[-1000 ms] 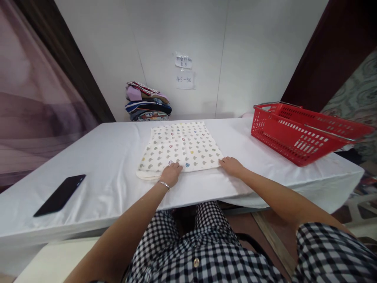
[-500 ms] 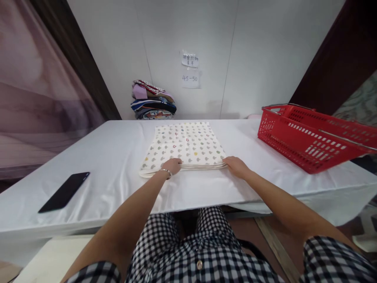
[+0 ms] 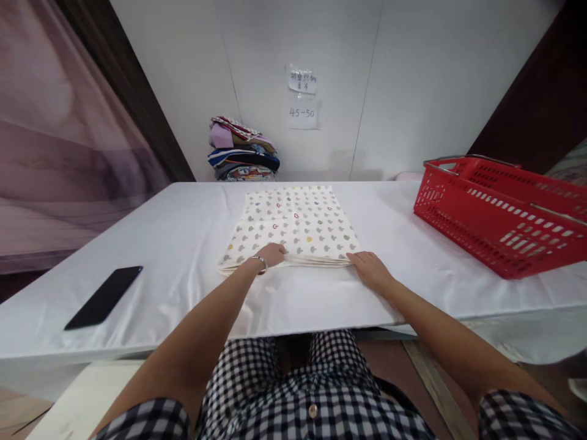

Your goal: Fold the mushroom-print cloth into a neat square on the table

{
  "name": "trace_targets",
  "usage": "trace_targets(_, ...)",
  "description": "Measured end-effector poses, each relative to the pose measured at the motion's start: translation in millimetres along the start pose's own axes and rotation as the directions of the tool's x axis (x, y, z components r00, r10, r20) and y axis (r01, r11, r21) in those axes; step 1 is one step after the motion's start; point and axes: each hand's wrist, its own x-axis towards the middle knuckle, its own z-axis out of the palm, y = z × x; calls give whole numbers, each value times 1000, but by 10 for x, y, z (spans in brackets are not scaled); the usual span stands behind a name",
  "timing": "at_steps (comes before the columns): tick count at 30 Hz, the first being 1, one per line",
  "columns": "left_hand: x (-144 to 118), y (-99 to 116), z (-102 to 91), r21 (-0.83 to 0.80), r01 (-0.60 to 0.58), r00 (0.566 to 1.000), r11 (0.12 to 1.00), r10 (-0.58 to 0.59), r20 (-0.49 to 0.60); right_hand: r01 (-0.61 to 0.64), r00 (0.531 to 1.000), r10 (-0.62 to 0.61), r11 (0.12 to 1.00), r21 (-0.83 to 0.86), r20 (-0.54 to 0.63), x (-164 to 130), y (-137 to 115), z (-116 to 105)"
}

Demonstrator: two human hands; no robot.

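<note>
The left hand [image 3: 271,253] and right hand [image 3: 369,269] pinch the near edge of the cloth [image 3: 293,225], fingers closed on it. The cloth lies flat in the middle of the table [image 3: 174,244]. One side could slip and the layers slide crooked — the grip looks light. Bare room left and right; phone [image 3: 103,297] near left, basket [image 3: 499,211] far right, clothes pile [image 3: 243,153] far back.

White-covered worktop [image 3: 183,244], carrying a folded patterned cloth [image 3: 293,227] in the middle, a black phone [image 3: 103,297] near the left edge, a red basket [image 3: 504,211] at right, stacked clothes [image 3: 241,150] at back.
</note>
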Motion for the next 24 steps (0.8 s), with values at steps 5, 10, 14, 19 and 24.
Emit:
trace_targets(5, -198, -40, 192, 17, -151, 956, 988, 151, -251, -62, 998, 62, 997, 50, 6, 37, 51, 1)
trace_targets(10, -383, -71, 427, 205, -465, 755, 861, 506, -416, -84, 996, 85, 994, 77, -9, 17, 53, -7)
trace_targets(14, -459, -37, 499, 264, -500, 705, 825, 565, -429, -124, 992, 125, 990, 73, -12, 23, 45, -27)
trace_targets(19, -481, 62, 543, 314, -548, 677, 775, 632, -376, -62, 996, 65, 997, 55, -60, 55, 4, -33)
trace_targets(24, -448, 91, 640, 296, -491, 698, 819, 574, -429, -29, 991, 37, 998, 60, -130, 42, -58, 25)
